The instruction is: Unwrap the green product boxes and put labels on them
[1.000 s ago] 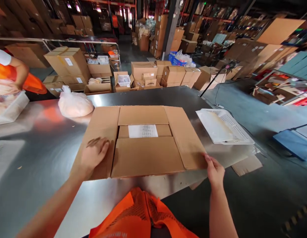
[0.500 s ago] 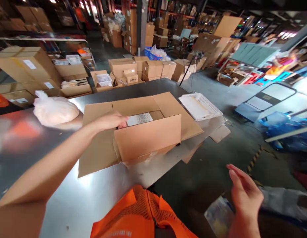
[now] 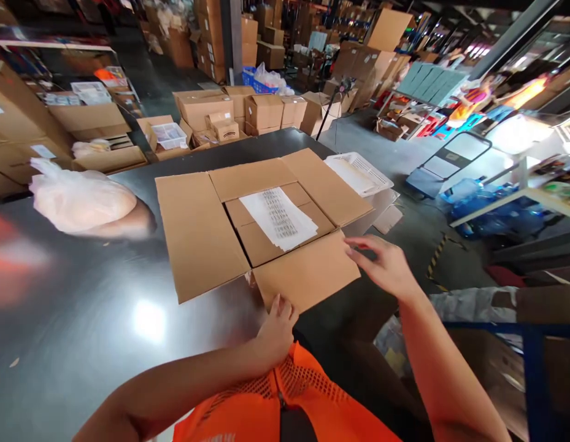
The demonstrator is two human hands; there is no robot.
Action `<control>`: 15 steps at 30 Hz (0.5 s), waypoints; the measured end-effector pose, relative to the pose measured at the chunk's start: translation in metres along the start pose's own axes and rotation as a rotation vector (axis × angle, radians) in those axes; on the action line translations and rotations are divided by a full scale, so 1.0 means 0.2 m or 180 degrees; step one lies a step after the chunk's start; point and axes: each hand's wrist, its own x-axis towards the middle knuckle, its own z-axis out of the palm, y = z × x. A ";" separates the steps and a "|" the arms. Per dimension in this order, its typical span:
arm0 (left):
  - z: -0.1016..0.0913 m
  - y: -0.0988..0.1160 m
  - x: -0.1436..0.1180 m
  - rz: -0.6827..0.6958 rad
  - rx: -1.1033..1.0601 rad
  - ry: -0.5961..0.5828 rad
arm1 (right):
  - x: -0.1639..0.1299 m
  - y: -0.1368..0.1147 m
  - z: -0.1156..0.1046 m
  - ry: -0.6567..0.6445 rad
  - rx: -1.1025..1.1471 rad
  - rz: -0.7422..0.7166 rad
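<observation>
- Counter (image 3: 100, 319): grey, shiny top.
- Open carton (image 3: 199, 230), flaps spread, by right edge.
- Pale plastic bag (image 3: 82, 197), left, near far edge.
- White perforated basket (image 3: 375, 173), right edge.

Warehouse, packing area by the look of it: metal-topped work table (image 3: 96, 288) with an open cardboard box (image 3: 204, 230) on it, more cartons (image 3: 204, 109) grouped just past its far edge, taller box stacks (image 3: 210, 40) by a dark pillar (image 3: 235, 43), loaded shelving (image 3: 333, 21) further back. Big grey floor (image 3: 372, 144) with a platform trolley (image 3: 423, 180) and a yellow-and-black striped strip (image 3: 433, 259) to the right; camera wearer has an orange mesh vest (image 3: 238, 414), blurred people (image 3: 475, 101) far right.
</observation>
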 end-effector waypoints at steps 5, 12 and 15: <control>0.20 -0.10 0.03 -0.0214 0.0303 0.0037 | 0.54 -0.09 0.38 -0.0931 -0.0189 0.0848; 0.33 -0.14 0.05 -0.0343 0.0354 0.0095 | 0.86 -0.29 0.76 -0.1212 -0.0799 0.1436; 0.37 -0.16 0.05 -0.0326 0.0286 0.0146 | 0.91 -0.35 0.82 -0.1381 -0.0927 0.1571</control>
